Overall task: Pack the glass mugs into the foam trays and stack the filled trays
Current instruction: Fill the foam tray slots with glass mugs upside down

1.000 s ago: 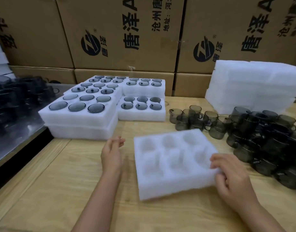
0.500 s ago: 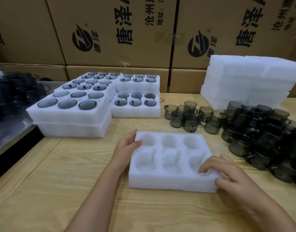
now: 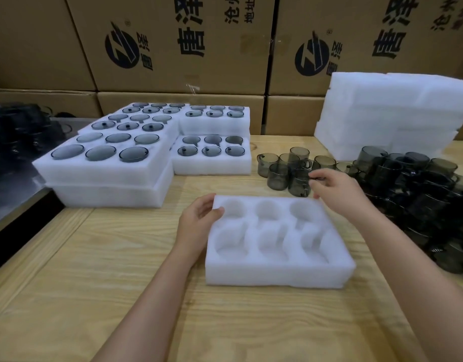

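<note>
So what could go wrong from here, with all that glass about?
The right hand reaches into closely packed mugs; lifting one could knock a neighbour over or chip it. The heaped mugs beside that forearm might slide if bumped. The left hand holds only a corner of the light empty tray, which may shift when a mug is pushed in.

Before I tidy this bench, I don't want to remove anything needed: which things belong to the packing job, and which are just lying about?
In the job: empty foam tray, left hand gripping its corner; loose glass mugs, right hand at them; filled trays; spare foam trays.
Lying about: cardboard boxes; blurred dark pile, far left.
</note>
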Demonstrator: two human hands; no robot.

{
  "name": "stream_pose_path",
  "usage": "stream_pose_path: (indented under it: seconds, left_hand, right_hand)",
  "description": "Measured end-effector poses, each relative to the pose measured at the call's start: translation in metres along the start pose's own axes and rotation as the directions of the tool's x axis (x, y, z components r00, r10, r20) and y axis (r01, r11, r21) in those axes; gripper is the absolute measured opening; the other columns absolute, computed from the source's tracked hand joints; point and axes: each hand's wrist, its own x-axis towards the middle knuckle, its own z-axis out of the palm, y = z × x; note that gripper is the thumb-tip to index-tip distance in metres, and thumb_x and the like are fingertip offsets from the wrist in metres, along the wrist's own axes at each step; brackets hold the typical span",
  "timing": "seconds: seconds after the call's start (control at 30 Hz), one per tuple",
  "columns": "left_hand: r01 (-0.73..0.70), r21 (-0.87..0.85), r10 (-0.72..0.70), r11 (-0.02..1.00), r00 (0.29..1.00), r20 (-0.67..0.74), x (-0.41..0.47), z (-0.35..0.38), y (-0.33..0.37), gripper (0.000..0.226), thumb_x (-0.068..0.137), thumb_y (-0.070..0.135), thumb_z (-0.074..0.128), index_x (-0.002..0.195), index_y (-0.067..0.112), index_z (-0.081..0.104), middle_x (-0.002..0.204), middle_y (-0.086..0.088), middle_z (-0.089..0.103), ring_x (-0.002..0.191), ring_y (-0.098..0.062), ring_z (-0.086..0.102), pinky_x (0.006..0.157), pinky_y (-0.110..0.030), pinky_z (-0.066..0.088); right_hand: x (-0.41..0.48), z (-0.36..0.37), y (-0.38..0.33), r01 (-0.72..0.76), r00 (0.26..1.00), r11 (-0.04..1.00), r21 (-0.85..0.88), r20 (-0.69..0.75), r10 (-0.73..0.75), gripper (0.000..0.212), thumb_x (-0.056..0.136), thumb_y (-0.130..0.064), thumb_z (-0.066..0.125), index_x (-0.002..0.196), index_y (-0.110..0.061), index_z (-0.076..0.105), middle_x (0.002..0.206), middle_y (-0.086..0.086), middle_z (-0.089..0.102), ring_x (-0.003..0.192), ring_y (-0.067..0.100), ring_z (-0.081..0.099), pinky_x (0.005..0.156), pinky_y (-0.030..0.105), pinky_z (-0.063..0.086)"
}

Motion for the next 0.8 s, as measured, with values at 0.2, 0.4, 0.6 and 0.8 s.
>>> stream_pose_path:
  seconds: [0.2,0.4,0.6,0.8]
  left_hand:
    - [-0.023,0.076,0.026,0.997,0.999,-0.037,0.001,-0.001,-0.003,0.023,0.09,0.006,0.06,0.112,0.011,0.065,0.107,0.0,0.069,0.098,-0.013,0.064,0.089,-0.028,0.05]
    - [-0.047,0.078,0.049,0.996,0.998,-0.029,0.001,-0.001,-0.004,0.022,0.089,0.002,0.061,0.096,0.023,0.065,0.096,0.006,0.069,0.086,-0.005,0.064,0.079,-0.019,0.051]
    - [-0.05,0.095,0.053,0.994,0.998,-0.027,0.002,-0.002,-0.004,0.024,0.088,0.004,0.061,0.092,0.028,0.065,0.094,0.009,0.069,0.082,0.0,0.065,0.073,-0.016,0.05]
    - [-0.013,0.107,0.018,0.994,0.999,-0.048,0.001,-0.001,-0.003,0.018,0.089,0.005,0.061,0.102,0.017,0.065,0.102,-0.001,0.069,0.095,-0.016,0.063,0.087,-0.031,0.05]
  right_hand:
    - [0.051,0.019,-0.002,-0.059,0.98,0.874,-0.482,0.141,0.144,0.027,0.092,-0.029,0.054,0.111,-0.013,0.064,0.106,0.01,0.065,0.094,0.026,0.057,0.077,0.032,0.048]
    - [0.051,0.02,-0.003,-0.064,0.994,0.896,-0.44,0.056,0.098,0.021,0.093,-0.024,0.056,0.092,-0.011,0.073,0.085,0.009,0.068,0.081,0.024,0.056,0.067,0.028,0.042]
    - [0.021,0.009,-0.038,0.044,0.989,0.978,-0.206,-0.126,-0.071,0.023,0.091,-0.027,0.059,0.08,-0.012,0.073,0.075,0.006,0.06,0.082,0.024,0.053,0.069,0.028,0.039]
    - [-0.036,0.029,-0.105,0.262,0.965,0.959,0.106,-0.018,-0.261,0.02,0.087,-0.026,0.065,0.068,-0.018,0.065,0.121,0.003,0.044,0.119,0.008,0.042,0.09,0.018,0.031]
